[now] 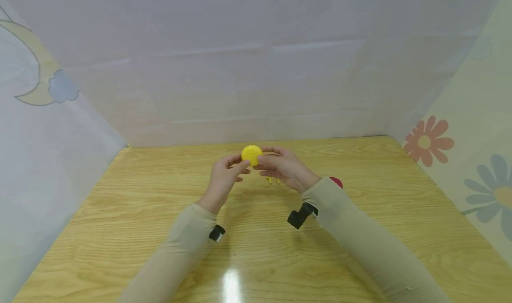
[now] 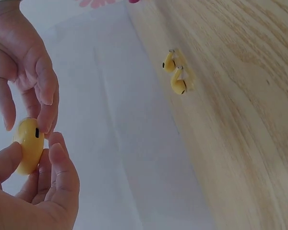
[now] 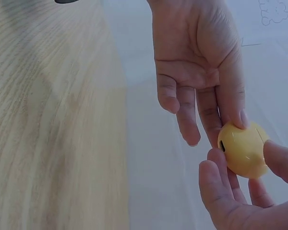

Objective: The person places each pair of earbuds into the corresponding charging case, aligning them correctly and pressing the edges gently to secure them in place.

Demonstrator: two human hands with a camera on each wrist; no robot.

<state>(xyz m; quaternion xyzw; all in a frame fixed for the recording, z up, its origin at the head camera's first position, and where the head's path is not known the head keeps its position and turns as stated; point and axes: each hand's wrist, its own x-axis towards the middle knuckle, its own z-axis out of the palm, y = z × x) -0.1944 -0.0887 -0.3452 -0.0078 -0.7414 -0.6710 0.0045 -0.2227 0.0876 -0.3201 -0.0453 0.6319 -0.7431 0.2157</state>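
Note:
A smooth yellow earbud charging case (image 1: 251, 155), rounded like a pebble, is held up above the table between both hands. My left hand (image 1: 223, 176) pinches its left side, thumb on the near face and fingers behind. From the other side my right hand (image 1: 286, 166) grips it, its thumb at the right edge. A small dark slot shows on the case (image 2: 30, 146) in the left wrist view, and the case (image 3: 242, 149) looks closed in the right wrist view. Two yellow earbuds (image 2: 179, 81) lie close together on the table beyond the hands, partly behind the right hand in the head view.
The wooden table (image 1: 132, 214) runs back to a pale cloth wall (image 1: 224, 81). A dark red object (image 1: 337, 181) peeks out behind the right forearm, mostly hidden. Printed side panels stand to the left and right. Black straps with small devices sit on both wrists.

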